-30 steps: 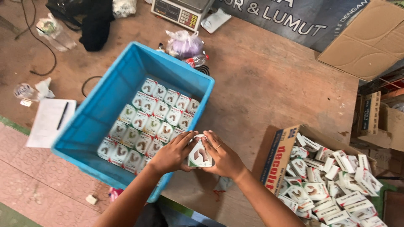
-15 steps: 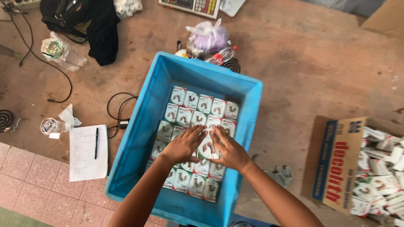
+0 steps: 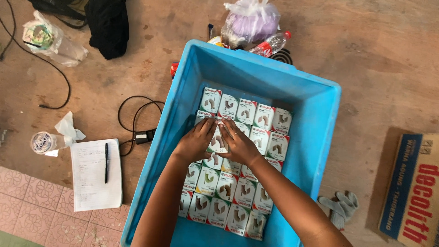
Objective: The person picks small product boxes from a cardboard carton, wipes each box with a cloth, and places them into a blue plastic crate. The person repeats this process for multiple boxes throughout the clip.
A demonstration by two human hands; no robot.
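Head view, looking straight down: the left hand and the right hand meet inside a blue plastic crate, fingers flat and pressed onto one small white box that sits in a gap in the second row of packed boxes. Neither hand is curled around it; the palms and fingers cover most of its face, so only a strip with a brown picture shows between the thumbs, and I cannot tell whether it lies fully flush with its neighbours. A ring shows on one finger of the right hand.

Around it, rows of matching small boxes line the crate floor face up, touching edge to edge. Both forearms cover part of the lower rows, and the crate's near rim is cut off by the bottom edge.

The crate stands on a worn brown concrete floor. Behind its far wall lie a knotted clear plastic bag with something purple inside and a plastic bottle, both partly hidden by the rim. To the left are a black cable with an adapter, a notepad with a black pen on it, a sealed water cup and crumpled tissue. On the right lie a grey work glove and a cardboard carton, cut off by the frame. Patterned pink tiles border the lower left corner.
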